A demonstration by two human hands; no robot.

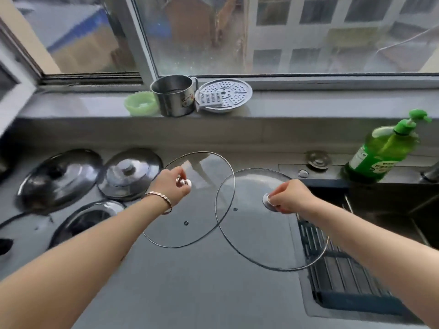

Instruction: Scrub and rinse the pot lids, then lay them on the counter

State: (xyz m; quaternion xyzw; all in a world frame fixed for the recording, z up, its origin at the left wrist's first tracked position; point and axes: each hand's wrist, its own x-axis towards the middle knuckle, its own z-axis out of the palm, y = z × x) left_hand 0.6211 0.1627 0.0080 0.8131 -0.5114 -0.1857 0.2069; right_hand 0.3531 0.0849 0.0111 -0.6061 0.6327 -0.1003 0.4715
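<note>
Glass in both hands, one clear lid to each grip. My left grip is curled over the knob of the left glass lid from above, and my right grip pinches the steel knob of the right glass lid the same way. Holding them by the knobs keeps my fingers off the panes and lets each lid sit level under the hand.

Both lids are over the grey desk, their rims crossing in view. I cannot tell whether either one rests on it. The right lid's near edge reaches over the slatted rack in the sink. That suits a lid going to or coming from the water, and I can't see drops or suds to say which.

On my left a small steel lid and a large dark lid lie knob-up on the desk, flat so they won't roll. The green soap bottle stands behind the sink — within my right arm's reach for scrubbing
</note>
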